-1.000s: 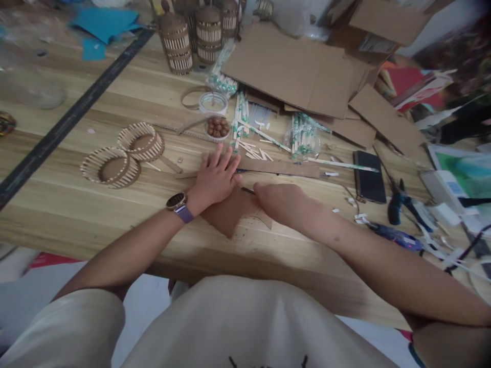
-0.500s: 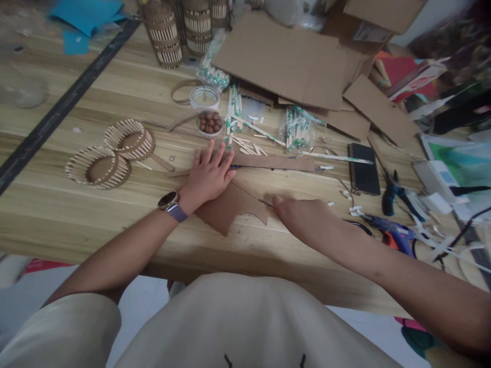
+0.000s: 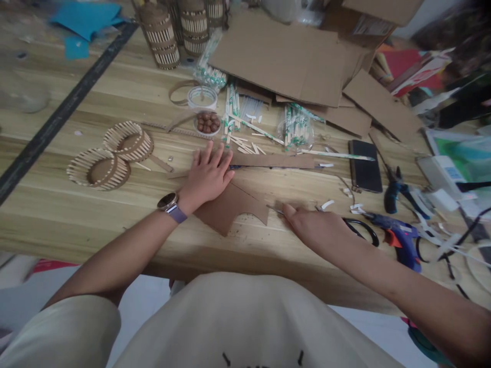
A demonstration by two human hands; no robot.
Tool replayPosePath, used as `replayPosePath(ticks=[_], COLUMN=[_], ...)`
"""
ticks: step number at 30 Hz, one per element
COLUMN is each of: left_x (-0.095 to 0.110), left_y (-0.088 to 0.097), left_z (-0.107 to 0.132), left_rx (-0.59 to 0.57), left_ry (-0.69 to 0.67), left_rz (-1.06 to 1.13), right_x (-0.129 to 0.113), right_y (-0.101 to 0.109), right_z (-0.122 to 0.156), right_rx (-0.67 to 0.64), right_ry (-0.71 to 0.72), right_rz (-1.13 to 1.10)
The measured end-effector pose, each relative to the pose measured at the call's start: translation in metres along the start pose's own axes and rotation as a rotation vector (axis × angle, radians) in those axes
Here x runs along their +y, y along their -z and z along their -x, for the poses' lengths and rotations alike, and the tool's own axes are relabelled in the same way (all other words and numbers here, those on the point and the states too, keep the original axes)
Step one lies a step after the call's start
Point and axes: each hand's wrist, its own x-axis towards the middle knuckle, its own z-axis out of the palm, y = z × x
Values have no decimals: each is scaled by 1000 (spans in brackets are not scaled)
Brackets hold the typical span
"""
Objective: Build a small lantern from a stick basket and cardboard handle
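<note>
Wood table (image 3: 76,220), messy. L hand (image 3: 207,176) flat & open on brown card (image 3: 230,207); R hand (image 3: 312,227) pinches thin blade (image 3: 275,209) by card's edge. Best press firm, fingers clear.

The person wears a loose cream short-sleeved shirt (image 3: 253,317). Its left sleeve (image 3: 65,332) ends above the elbow, and a few small dark marks (image 3: 230,359) show low on the front. On the left wrist sits a watch (image 3: 168,201) with a round dark face, a pale metal rim and a purple strap (image 3: 177,213). Both forearms are bare, as are the left hand (image 3: 207,176) and the right hand (image 3: 310,227).
</note>
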Motion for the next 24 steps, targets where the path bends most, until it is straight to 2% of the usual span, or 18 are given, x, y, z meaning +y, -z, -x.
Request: replayPosePath(ticks=[4,9,14,19,24], left_x=[2,0,-2,-2,0], left_y=[0,-3,-8,-9,-7], left_z=[0,0,1,1,3], left_rx=[-17,-1,40,60,57], left_ry=[-2,-12,-24,-19,-22], left_rz=[-30,-33,-25,-13,-8], right_x=[2,7,13,-8,-36], right_y=[-9,-12,1,30,44], right_z=[6,16,18,-13,-55], right_rx=[1,-151,-134,-76,-18], right_ry=[1,-94,-119,-88,-40], right_rz=[6,-10,-77,-103,-107])
